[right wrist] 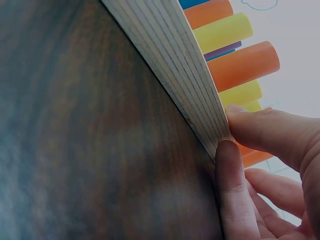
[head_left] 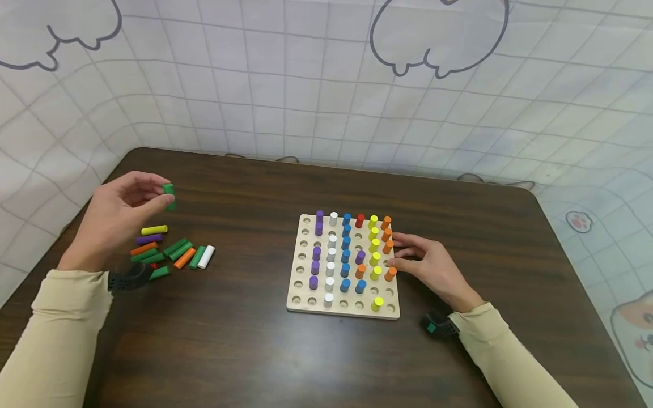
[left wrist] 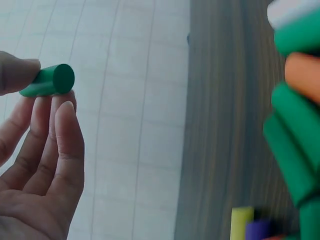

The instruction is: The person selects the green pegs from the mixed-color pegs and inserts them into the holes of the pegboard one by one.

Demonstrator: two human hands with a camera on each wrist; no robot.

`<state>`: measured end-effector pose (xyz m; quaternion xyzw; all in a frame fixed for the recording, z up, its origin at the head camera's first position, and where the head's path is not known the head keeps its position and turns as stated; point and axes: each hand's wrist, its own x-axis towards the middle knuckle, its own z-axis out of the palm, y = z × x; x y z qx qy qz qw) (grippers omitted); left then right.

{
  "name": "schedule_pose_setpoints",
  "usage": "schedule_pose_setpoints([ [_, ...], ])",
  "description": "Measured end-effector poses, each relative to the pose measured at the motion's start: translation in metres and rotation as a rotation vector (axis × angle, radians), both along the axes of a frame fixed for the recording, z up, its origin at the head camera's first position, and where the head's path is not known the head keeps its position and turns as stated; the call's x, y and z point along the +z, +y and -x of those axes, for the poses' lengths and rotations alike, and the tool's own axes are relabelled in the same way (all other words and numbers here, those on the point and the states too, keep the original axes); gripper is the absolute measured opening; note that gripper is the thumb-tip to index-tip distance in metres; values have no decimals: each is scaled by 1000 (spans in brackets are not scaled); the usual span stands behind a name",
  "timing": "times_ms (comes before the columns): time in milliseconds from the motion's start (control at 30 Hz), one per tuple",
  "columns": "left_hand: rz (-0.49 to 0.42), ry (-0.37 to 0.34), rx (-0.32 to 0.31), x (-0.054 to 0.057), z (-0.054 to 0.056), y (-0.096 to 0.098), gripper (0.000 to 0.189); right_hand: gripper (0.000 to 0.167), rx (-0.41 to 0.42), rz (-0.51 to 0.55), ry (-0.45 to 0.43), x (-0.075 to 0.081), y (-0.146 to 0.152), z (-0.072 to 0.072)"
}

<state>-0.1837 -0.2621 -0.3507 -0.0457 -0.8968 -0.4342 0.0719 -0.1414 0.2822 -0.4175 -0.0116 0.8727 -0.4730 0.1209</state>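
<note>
My left hand (head_left: 114,212) pinches a short green peg (left wrist: 50,81) between thumb and fingertips, held above the table's left side. Below and beside that hand lies a loose group of pegs, among them a yellow (head_left: 154,230), a purple (head_left: 149,239), a white (head_left: 206,257) and several green ones (head_left: 176,247). A square wooden pegboard (head_left: 304,292) lies flat near the middle, with upright purple, white, blue, red, yellow and orange pegs in its holes. At the board's right edge, my right hand (head_left: 433,266) grips it, thumb on the top rim and index finger against the side.
The dark wooden table (head_left: 240,351) has rounded far corners. Behind it hangs a white grid-patterned cloth (head_left: 306,85) with cartoon drawings, which also runs down both sides. Each wrist wears a black band (head_left: 440,327).
</note>
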Motion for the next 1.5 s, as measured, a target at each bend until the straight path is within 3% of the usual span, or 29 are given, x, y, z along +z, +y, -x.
schedule_pose_setpoints([
  [367,-34,-16,-101,-8,7,42,29,66,-3,-2,-13,-4,-2,4],
  [700,-79,-19,-194,-9,14,76,27,66,5,-1,6,-3,-4,8],
  [967,-81,-24,-231,-8,23,101,28,67,4,8,15,-1,-8,11],
  [1200,-118,-26,-316,-17,34,131,26,66,0,-11,24,-2,-1,6],
  [1500,-183,-46,-347,-31,44,159,23,66,-3,5,11,-6,2,4],
])
